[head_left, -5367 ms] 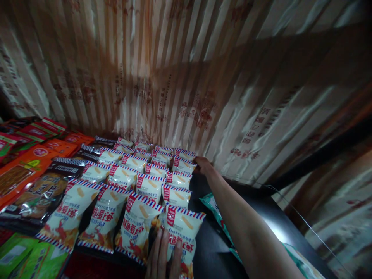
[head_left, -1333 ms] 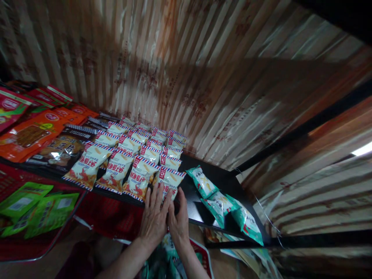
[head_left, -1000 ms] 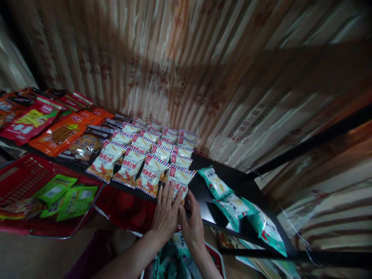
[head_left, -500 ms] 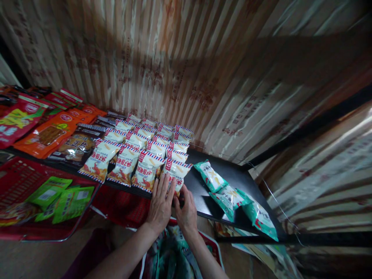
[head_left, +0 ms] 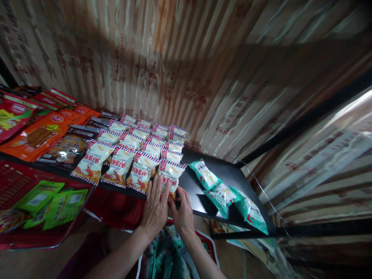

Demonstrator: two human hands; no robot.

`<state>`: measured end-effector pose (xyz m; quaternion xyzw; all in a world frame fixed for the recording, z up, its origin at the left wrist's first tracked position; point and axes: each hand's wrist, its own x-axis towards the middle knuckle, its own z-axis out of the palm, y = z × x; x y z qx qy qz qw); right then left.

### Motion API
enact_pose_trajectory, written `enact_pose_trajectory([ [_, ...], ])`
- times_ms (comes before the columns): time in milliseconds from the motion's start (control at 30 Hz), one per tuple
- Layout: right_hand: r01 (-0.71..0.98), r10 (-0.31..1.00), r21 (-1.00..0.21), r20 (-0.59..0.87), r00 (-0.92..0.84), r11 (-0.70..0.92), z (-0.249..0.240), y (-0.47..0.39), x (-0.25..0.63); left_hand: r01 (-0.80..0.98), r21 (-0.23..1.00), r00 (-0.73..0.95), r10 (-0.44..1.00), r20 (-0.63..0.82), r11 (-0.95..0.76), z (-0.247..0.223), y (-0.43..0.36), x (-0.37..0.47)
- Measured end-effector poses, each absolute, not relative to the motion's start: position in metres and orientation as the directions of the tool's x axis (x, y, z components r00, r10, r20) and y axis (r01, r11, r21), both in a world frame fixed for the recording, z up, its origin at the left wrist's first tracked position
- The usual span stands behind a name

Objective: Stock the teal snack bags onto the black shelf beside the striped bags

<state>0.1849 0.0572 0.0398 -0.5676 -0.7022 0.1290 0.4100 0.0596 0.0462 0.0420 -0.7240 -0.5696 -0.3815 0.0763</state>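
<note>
Rows of white snack bags with red and blue striped edges stand on the black shelf [head_left: 200,197]. At the front right of these rows is one white bag [head_left: 172,170], with both hands at its lower part. My left hand [head_left: 155,207] lies against its lower front, fingers stretched out. My right hand [head_left: 181,209] is at its lower right corner, fingers curled, the thumb near the bag's bottom edge; whether it grips the bag is hard to see. To the right, several green and white bags [head_left: 222,193] lie on the shelf.
Dark brown bags [head_left: 68,149], orange bags [head_left: 40,135] and red bags [head_left: 14,116] fill the shelf's left. Below stand a red basket [head_left: 78,221] with green packets [head_left: 65,207] and another basket [head_left: 213,252] of green bags. A thin wire [head_left: 264,193] hangs at right.
The whole view has shifted slightly, so shelf and bags appear further left. Both hands remain at the same white bag, with little change in their pose.
</note>
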Motion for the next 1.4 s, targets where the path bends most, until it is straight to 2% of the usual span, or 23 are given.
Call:
enact_pose_trajectory([
  [900, 0.629, 0.926, -0.714, 0.378, -0.023, 0.308, 0.057, 0.048, 0.183, 0.874, 0.296, 0.094, 0.733, 0.673, -0.385, 0.037, 0.043, 0.056],
  [1200, 0.63, 0.9, -0.692, 0.434, -0.029, 0.354, 0.062, 0.058, 0.177, 0.878, 0.28, 0.079, 0.696, 0.714, -0.387, 0.05, 0.052, 0.057],
  [1400, 0.681, 0.903, -0.663, 0.43, 0.005, 0.312, 0.056, 0.059, 0.173, 0.883, 0.293, 0.08, 0.733, 0.676, -0.366, 0.047, 0.052, 0.056],
])
